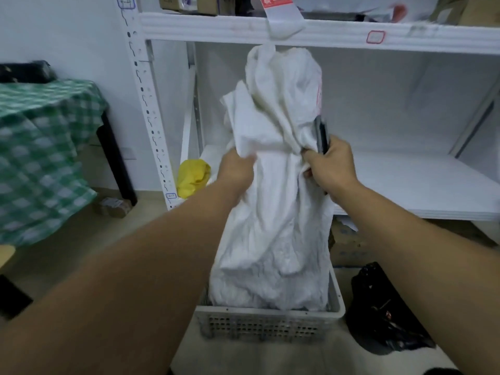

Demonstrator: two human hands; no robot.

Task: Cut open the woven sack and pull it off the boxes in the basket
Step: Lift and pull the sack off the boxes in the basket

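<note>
A white woven sack (276, 212) stands tall and crumpled out of a grey perforated basket (259, 324) on the floor. My left hand (238, 171) grips the sack's left side at mid height. On the sack's right side my right hand (328, 165) clutches the fabric together with a dark utility knife (321, 133), which points upward. The top of the sack flops loosely above both hands. The boxes in the basket are hidden under the sack.
White metal shelving (324, 31) stands right behind the basket, with a low shelf board (405, 182) to the right. A yellow bag (193, 177) lies left of it. A green checked cloth (40, 158) covers a table at the left. A black bag (384, 309) sits beside the basket.
</note>
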